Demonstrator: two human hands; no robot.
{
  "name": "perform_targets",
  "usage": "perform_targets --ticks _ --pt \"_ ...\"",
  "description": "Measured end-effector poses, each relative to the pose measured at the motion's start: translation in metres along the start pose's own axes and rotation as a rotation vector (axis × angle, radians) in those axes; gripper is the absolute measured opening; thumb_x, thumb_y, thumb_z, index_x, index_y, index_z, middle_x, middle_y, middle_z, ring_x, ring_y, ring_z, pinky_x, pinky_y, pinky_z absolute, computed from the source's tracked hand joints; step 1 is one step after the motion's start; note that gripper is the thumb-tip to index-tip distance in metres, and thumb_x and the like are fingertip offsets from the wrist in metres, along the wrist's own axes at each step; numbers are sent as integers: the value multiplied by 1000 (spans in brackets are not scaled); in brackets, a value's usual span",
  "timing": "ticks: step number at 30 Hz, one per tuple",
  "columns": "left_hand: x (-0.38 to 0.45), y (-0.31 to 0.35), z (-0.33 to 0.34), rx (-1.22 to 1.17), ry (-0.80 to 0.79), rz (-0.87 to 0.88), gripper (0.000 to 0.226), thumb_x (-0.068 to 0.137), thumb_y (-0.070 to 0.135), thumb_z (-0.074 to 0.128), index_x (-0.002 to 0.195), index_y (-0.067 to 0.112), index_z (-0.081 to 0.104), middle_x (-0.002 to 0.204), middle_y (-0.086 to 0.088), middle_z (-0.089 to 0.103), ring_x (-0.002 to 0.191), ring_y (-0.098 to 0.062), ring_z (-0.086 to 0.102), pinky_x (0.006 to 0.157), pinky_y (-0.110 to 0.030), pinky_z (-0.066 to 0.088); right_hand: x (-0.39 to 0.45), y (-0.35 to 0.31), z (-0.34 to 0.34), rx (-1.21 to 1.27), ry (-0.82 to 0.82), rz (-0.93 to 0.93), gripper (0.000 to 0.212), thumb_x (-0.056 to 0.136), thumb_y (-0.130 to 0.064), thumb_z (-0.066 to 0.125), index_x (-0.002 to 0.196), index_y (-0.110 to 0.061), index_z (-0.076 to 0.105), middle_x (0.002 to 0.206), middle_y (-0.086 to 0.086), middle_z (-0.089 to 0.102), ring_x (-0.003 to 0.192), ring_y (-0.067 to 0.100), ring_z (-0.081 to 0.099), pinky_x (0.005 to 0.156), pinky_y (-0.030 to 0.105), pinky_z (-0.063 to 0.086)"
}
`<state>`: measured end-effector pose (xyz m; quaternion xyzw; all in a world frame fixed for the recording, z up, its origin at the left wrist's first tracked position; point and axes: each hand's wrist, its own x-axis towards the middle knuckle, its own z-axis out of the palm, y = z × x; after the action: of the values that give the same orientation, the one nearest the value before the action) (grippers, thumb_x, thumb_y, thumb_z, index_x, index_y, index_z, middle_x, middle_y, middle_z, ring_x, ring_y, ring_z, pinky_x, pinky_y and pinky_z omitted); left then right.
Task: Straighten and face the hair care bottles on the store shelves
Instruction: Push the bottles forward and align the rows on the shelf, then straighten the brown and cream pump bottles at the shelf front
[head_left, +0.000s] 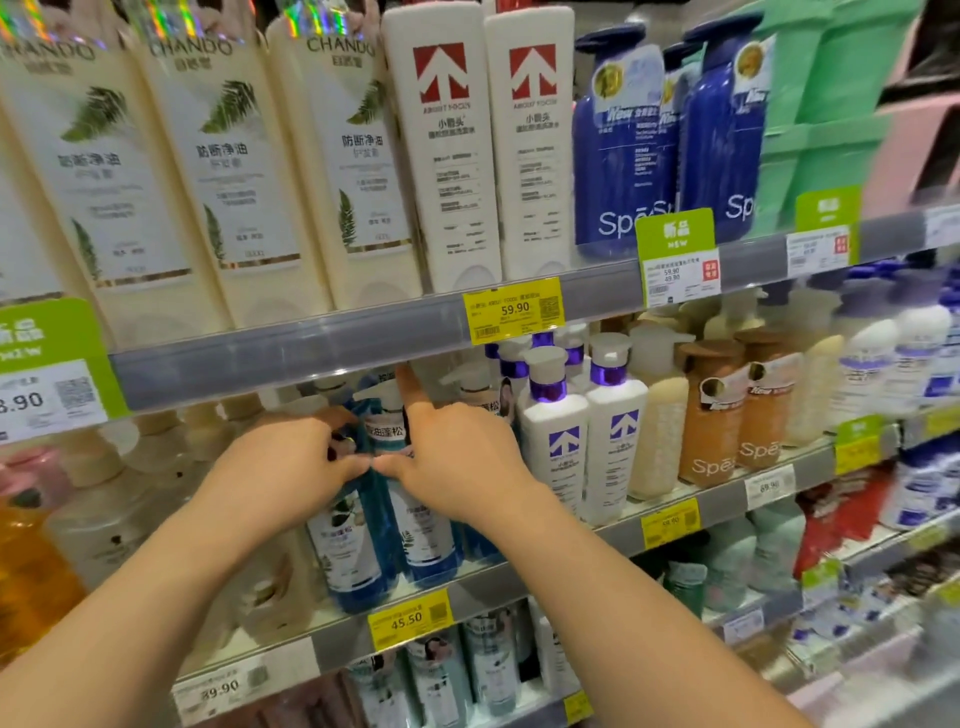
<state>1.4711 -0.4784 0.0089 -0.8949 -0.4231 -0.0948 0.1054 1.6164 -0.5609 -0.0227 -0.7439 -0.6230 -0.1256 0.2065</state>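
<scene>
Facing the 2 blue pump bottles on the middle shelf (467, 587) is the step I'm on. My left hand (291, 467) is curled round the neck and shoulder of the left blue bottle (353, 551), gripping it. My right hand (457, 467) rests against the right blue bottle (426, 535) with its forefinger stretched straight up past the pump; I cannot tell whether the remaining fingers grasp it or merely press.

Both bottles stand upright, long axis vertical, just beside each other near the shelf's front lip, above the yellow price tag (409, 619). Their white labels show toward me, the left one turned slightly off to the left, by my reading. The pump spouts are half hidden behind my hands, so their heading is unclear.

Next, I judge, comes a small twist of the left bottle to square its label, then a nudge to line both fronts with the white purple-collared bottles (582, 441) to the right.
</scene>
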Motion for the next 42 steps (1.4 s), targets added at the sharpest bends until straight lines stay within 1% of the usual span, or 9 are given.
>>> perform_targets --ticks 5,8,15,19,25,30,34,37,42 --pt "-10 5 -7 -144 -46 -12 42 92 50 57 125 24 55 65 14 58 49 -1 61 53 -19 50 -4 -1 -6 25 16 -7 71 92 -61 54 141 -10 41 104 11 69 93 31 66 65 39 52" --pt "-23 9 -13 -231 3 -54 51 91 48 58 138 29 47 93 11 67 50 -2 62 53 -19 50 -9 2 -8 92 49 -26 68 92 -60 55 141 -14 39 108 8 67 96 29 66 67 39 54" --pt "-74 64 -15 -181 282 -161 63 91 57 48 148 42 27 129 -2 56 103 -22 61 70 -35 52 -48 37 -29 461 166 -20 47 94 -49 60 136 -28 58 116 -9 70 106 11 64 90 34 54" --pt "-76 108 -15 -316 354 -119 51 87 61 48 133 39 48 109 11 61 90 -14 61 62 -30 45 -78 78 -39 653 107 124 31 92 -41 67 120 -27 69 95 -14 70 70 1 61 77 28 56" --pt "-58 183 -3 -551 217 76 35 83 63 52 108 42 65 73 26 59 73 2 58 65 -26 50 -113 144 -51 748 127 352 24 89 -37 71 110 -26 73 91 -10 70 56 6 66 62 26 57" --pt "-39 232 0 -600 150 164 36 85 66 46 107 44 63 72 22 59 70 3 56 60 -25 50 -133 190 -56 742 153 457 20 86 -34 74 104 -27 74 83 -12 69 56 5 64 59 30 57" --pt "-21 268 2 -608 117 179 48 83 68 44 123 43 55 90 25 60 77 -1 58 66 -28 48 -147 236 -64 828 181 541 18 86 -27 76 103 -23 75 81 -9 72 56 10 65 59 36 60" --pt "-5 295 6 -570 145 152 55 84 63 51 134 40 45 118 15 57 105 -12 57 76 -31 45 -146 279 -71 852 279 574 12 86 -25 76 98 -24 76 81 -7 74 57 3 63 60 33 57" --pt "29 339 13 -439 195 -56 85 85 63 51 151 25 13 151 -4 27 128 -28 44 88 -44 47 -126 366 -91 722 410 552 6 88 -30 72 82 -31 74 65 -14 70 55 6 66 64 37 59"
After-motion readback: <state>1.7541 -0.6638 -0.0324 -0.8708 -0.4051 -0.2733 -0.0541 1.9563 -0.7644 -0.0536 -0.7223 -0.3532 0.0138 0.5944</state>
